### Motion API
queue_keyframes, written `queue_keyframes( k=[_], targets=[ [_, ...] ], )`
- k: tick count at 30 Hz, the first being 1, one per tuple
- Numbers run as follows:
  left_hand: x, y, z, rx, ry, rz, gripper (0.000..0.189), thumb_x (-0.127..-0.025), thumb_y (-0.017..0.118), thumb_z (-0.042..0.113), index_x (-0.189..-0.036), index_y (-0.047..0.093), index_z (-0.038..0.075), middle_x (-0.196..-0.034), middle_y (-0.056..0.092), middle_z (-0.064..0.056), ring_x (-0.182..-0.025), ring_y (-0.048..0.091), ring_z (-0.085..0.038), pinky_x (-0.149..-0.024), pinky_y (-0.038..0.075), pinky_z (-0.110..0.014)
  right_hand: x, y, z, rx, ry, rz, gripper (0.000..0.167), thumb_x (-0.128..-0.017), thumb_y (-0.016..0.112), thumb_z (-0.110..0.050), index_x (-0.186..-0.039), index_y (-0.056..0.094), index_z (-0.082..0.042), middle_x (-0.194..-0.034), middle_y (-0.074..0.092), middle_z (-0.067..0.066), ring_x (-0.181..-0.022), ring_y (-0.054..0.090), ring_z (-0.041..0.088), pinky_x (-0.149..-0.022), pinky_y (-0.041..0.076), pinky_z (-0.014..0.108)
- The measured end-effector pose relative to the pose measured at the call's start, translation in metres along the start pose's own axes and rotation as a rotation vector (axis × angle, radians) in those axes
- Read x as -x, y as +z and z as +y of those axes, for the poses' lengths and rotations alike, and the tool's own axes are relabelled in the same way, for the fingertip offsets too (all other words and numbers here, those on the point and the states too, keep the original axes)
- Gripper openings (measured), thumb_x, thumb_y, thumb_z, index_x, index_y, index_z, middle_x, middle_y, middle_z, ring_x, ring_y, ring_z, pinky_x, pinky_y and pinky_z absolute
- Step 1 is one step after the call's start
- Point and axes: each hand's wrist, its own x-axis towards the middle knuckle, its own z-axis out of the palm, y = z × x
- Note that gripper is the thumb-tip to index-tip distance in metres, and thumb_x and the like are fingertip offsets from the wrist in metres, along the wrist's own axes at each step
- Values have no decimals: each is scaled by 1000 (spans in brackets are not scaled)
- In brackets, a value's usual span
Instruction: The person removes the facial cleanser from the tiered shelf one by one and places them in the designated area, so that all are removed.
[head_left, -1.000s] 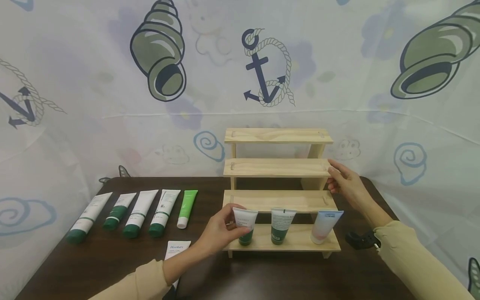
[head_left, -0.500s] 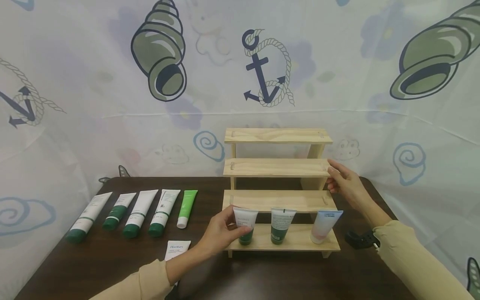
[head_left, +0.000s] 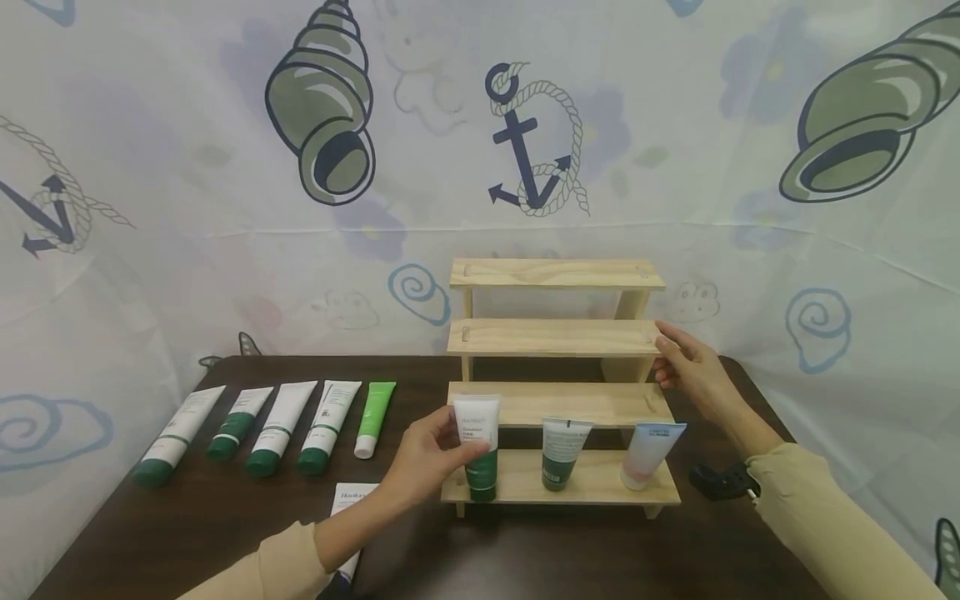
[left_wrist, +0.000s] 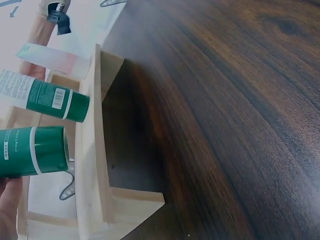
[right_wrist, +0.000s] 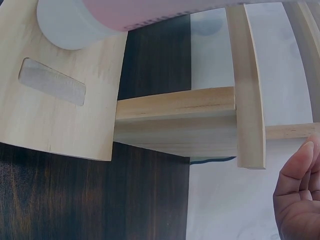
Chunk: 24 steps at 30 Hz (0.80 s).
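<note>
My left hand (head_left: 424, 457) pinches a white squeeze tube (head_left: 477, 417) with a green cap end, thumb across its front. The tube stands upright, cap down, at the left end of the lowest step of a wooden tiered stand (head_left: 558, 337). In the left wrist view, its green cap (left_wrist: 51, 150) is close over that step. A second white-and-green tube (head_left: 562, 450) stands mid-step, and a pale blue and pink tube (head_left: 651, 454) leans at the right. My right hand (head_left: 690, 368) grips the right end of a higher step between thumb and fingers.
On the dark table (head_left: 247, 533) to the left lie several white-and-green tubes (head_left: 281, 427) and a bright green tube (head_left: 374, 419) in a row. Another white tube (head_left: 352, 495) lies partly under my left forearm. A patterned cloth (head_left: 420, 167) hangs behind the stand.
My left hand has shifted slightly left and toward me with its tube, which now faces front and stands straighter and higher. The right hand has stayed in place.
</note>
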Motion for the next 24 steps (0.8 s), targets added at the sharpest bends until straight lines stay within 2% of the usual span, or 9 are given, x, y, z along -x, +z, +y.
queue_keyframes(
  k=[8,13,16,19,23,24],
  targets=[
    [3,-16,-1,-14,-88,59,39,-79,76,17,-112,60,2,-98,71,-11,-88,68,-18,-73,55,-26,-2,-1,-1,-7,4,-3,66,-99,45,-36,-149,19,-4,-78,58,-4,-64,55,3,-60,51,19],
    [10,-32,-4,32,-142,92,39,-80,75,13,-113,57,2,-101,71,-12,-90,67,-18,-76,53,-24,-2,-1,0,-14,-6,-13,66,-98,45,-36,-149,18,-3,-78,57,-6,-64,55,3,-60,51,18],
    [16,-43,-5,51,-174,106,42,-81,73,14,-117,56,2,-105,70,-13,-97,66,-20,-78,53,-24,-2,-1,0,-28,-12,-21,66,-99,45,-35,-149,18,-3,-78,58,-5,-64,56,3,-60,51,18],
    [22,-58,-7,46,-224,127,45,-82,73,19,-121,54,4,-108,69,-12,-97,67,-19,-75,54,-25,-2,0,0,-29,-16,-25,65,-99,46,-34,-149,18,-3,-78,58,-5,-64,56,3,-60,51,18],
    [31,-81,-13,32,-284,166,48,-85,70,24,-124,52,3,-109,68,-14,-87,67,-16,-69,55,-28,-2,0,1,-23,-11,-21,66,-98,45,-35,-149,18,-3,-77,58,-6,-64,56,3,-60,51,18],
    [34,-86,-16,23,-296,177,49,-85,70,25,-124,51,2,-110,68,-15,-86,67,-15,-71,55,-28,-2,0,1,-19,-11,-22,66,-98,45,-35,-149,17,-3,-77,58,-6,-64,56,3,-60,51,19]
  ],
)
